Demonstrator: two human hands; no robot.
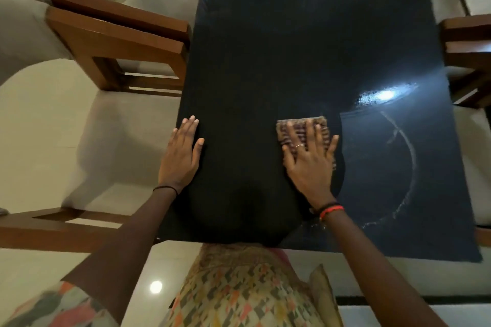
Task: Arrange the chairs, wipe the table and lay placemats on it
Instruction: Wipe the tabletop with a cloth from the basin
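Right hand (309, 164), fingers spread flat, presses a striped woven cloth (303, 130) on the glossy black bench (292, 48). Left hand (180, 156) lies flat on the bench, holding nothing.

Table (305, 48): glossy dark top, smeared near right edge. Cloth (303, 127): coarse weave. Chairs (119, 34): polished wood, matt fabric seats.

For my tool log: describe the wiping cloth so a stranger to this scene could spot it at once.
A dark glossy table fills the view. Near its close end, right of centre, the right hand presses flat on a small cloth. It is brown and woven, the only object on the tabletop; the left hand rests on bare surface.
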